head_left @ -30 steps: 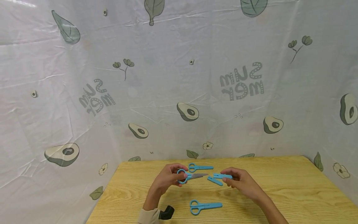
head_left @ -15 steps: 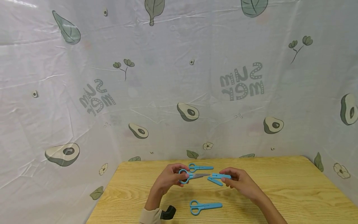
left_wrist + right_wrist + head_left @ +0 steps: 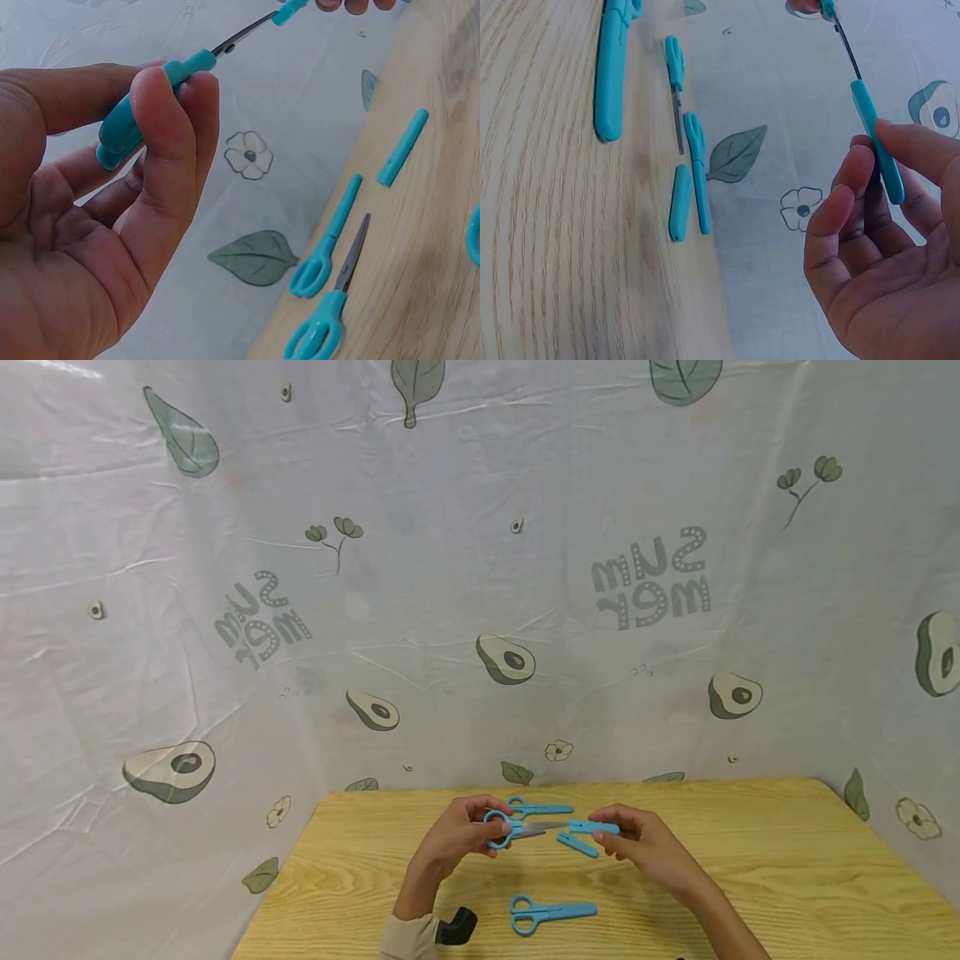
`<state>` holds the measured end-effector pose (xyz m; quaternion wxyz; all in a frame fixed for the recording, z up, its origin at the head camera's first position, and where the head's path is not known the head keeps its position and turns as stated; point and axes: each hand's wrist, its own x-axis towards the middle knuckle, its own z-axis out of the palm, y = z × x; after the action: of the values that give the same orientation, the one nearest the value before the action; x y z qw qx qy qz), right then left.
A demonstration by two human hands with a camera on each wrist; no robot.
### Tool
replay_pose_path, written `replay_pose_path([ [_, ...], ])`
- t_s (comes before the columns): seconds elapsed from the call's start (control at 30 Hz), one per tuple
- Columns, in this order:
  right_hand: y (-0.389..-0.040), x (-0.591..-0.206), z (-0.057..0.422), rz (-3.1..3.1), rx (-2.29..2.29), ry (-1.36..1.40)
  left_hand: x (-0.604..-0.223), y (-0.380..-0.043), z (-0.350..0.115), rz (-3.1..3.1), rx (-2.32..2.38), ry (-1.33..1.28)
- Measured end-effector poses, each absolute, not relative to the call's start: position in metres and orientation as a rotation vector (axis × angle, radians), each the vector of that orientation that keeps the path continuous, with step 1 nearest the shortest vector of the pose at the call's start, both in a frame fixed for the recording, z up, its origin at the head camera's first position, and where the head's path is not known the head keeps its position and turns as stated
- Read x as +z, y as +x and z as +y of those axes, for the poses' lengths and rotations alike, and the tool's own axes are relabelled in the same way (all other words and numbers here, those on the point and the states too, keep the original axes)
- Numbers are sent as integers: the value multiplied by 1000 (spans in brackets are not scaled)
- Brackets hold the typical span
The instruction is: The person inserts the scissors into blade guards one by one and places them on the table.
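My left hand [image 3: 465, 831] pinches blue-handled scissors [image 3: 187, 67] by the handles, thumb on top, with the bare metal blades pointing right. Between thumb and fingers of my right hand [image 3: 641, 842] is a blue blade cover [image 3: 877, 142], its mouth facing the scissors. The blade tip is right at that mouth in both wrist views. Below them on the table lie a second pair of scissors with bare blades [image 3: 352, 255] and a loose blue cover [image 3: 577, 844]. In the head view, my left hand and its scissors hide most of that second pair.
Covered blue scissors [image 3: 551, 809] lie behind the hands, near the table's back edge. Another covered pair [image 3: 553, 912] lies in front, between the forearms. The wooden table [image 3: 750, 860] ends at a printed plastic curtain [image 3: 435, 610].
My left hand has shifted slightly right with the scissors, and the right hand slightly left with the cover. The gap between blade tip and cover mouth has closed.
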<state>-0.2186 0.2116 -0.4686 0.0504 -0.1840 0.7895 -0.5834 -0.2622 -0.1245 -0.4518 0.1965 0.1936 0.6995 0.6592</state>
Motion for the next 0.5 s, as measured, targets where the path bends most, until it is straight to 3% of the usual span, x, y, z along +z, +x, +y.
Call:
replay_pose_path([
  [0.5, -217, -468, 210, 2384, -1786, -585, -452, -264, -123, 1949, 1864, 533],
])
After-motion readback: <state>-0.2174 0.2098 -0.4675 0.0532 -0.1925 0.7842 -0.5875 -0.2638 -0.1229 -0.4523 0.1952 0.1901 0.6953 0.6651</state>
